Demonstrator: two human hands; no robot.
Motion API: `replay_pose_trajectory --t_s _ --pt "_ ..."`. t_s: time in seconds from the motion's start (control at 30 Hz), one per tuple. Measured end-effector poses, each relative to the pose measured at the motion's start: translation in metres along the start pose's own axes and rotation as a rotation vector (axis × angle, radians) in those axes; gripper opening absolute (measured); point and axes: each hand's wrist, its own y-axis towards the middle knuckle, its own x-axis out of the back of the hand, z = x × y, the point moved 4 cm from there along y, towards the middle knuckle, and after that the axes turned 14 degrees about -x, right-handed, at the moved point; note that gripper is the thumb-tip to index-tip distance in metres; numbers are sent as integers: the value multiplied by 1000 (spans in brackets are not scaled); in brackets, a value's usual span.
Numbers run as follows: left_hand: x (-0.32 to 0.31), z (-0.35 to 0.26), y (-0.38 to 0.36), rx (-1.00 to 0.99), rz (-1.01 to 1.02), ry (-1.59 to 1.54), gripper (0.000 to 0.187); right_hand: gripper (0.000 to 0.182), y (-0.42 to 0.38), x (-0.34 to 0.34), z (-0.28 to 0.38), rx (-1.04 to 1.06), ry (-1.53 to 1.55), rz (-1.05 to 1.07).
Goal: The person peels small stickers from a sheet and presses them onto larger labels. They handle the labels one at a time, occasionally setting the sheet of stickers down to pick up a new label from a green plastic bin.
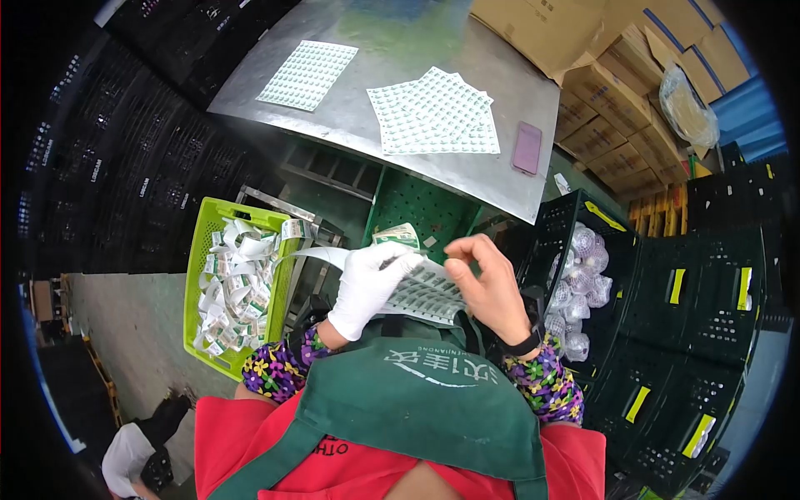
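Head view is showing a sheet of small green-and-white stickers [425, 293] lying in front of the person's green apron [425, 392], just below the two hands. From the left, a white paper strip [321, 254] is curving up to the white-gloved left hand [367, 287], whose fingers are bending together toward the tips; whether they are gripping the strip cannot be told. The bare right hand [468, 265] is hovering beside it, half open, thumb and forefinger standing apart with nothing visible between them. Just beyond the glove, a small bundle of green-and-white labels [396, 235] is showing against a green crate [425, 204]. On the left, a lime-green basket [195, 292] is holding a heap of curled label strips [237, 287]; on the right, a black crate [557, 223] is holding clear plastic packs [575, 292]. Farther off, a metal table [333, 129] is carrying a single sticker sheet [308, 75] at left, overlapping sheets [433, 117] and a purple phone [527, 148] near its right edge.
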Motion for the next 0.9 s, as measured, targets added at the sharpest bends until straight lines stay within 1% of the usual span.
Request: replay_pose_trajectory --t_s 0.07,0.13,0.17,0.2,0.23,0.27,0.3,0.33,0.4,0.43,0.47,0.5,0.53,0.57,0.6,0.63,0.67,0.7,0.73,0.77,0.8,0.83,0.87,0.9 --pt "-5 -4 -1 -18 40 -7 17 12 2 -5 20 -1 112 80" --pt "-8 -7 0 -184 65 55 16 9 5 -10 16 -17 65 95" --pt "-8 -10 0 -206 63 7 16 9 7 -10 13 65 -29 57" --pt "-6 -11 0 -207 59 9 16 8 7 -9 12 148 -123 21" --pt "-2 -8 0 -106 48 15 16 8 7 -8 11 151 -124 24" --pt "2 -4 0 -6 33 20 16 9 6 -6 11 177 113 104" --pt "5 -1 2 -43 -5 14 17 11 4 -6 11 194 352 186" --pt "8 -1 4 -72 -27 -20 17 13 7 -4 7 72 509 181" --pt "6 -12 3 -222 55 59 14 13 19 -5 -5 -150 719 287" --pt "3 -18 3 -295 133 103 13 13 21 -10 -2 -188 785 379" --pt "-2 -22 1 -368 207 146 12 13 22 -14 7 -141 738 418" --pt "-5 -23 -3 -420 261 212 11 12 23 -19 13 -173 705 456" --pt "-11 -21 -4 -418 306 131 11 12 25 -22 18 -206 673 493" --pt "-16 -19 -5 -415 333 40 11 11 32 -17 20 -142 549 352" --pt "-20 -16 -6 -410 358 -51 11 13 39 -14 18 -240 699 261" --pt "-22 -12 -8 -409 359 -52 11 13 47 -5 16 -222 756 173" --pt "-25 -6 -11 -362 412 -4 12 14 55 5 13 -201 813 86" --pt "-27 -1 -15 -313 465 45 12 15 63 10 7 -197 876 101" --pt "-27 -1 -17 -313 465 45 12 15 67 14 0 -193 938 117" --pt "-26 -1 -19 -281 423 48 11 14 67 16 -6 -262 881 148" --pt "-24 0 -20 -248 379 51 11 14 63 14 -6 -264 881 151" --pt "-20 -8 -18 -287 323 79 10 14 53 10 -3 -303 776 110" --pt "-18 -6 -16 -283 315 79 10 14 44 8 -3 -338 668 72" --pt "-16 -9 -14 -412 280 210 9 14 37 6 -4 -293 569 76"
